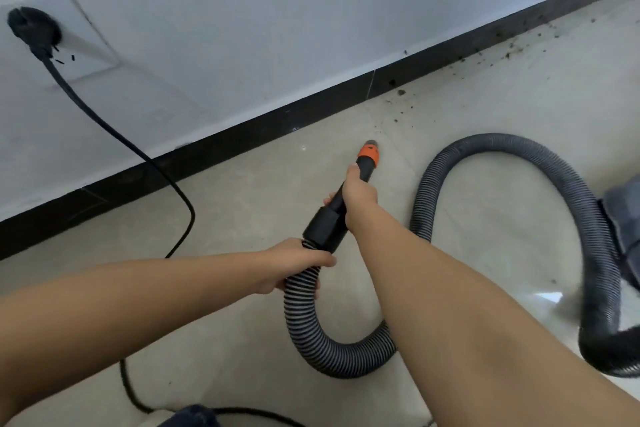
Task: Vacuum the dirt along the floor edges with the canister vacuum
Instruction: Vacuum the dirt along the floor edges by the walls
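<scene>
The ribbed grey flexible hose point(512, 149) loops limply across the floor at right, left hand point(294, 262) gripping its near end, right hand point(358, 192) wrapped round the stiff, light black-and-orange nozzle point(367, 158) near scattered dirt point(401, 92).

The canister point(623, 218) at the right is cut off by the picture's edge and blurred, so its shape cannot be told. The hose point(519, 146) runs behind the right forearm point(450, 288) near the middle and blurs at the near right. The power cord point(138, 149) leaves the near edge. Dirt point(512, 48) along the far baseboard point(277, 125) is too small to identify.
</scene>
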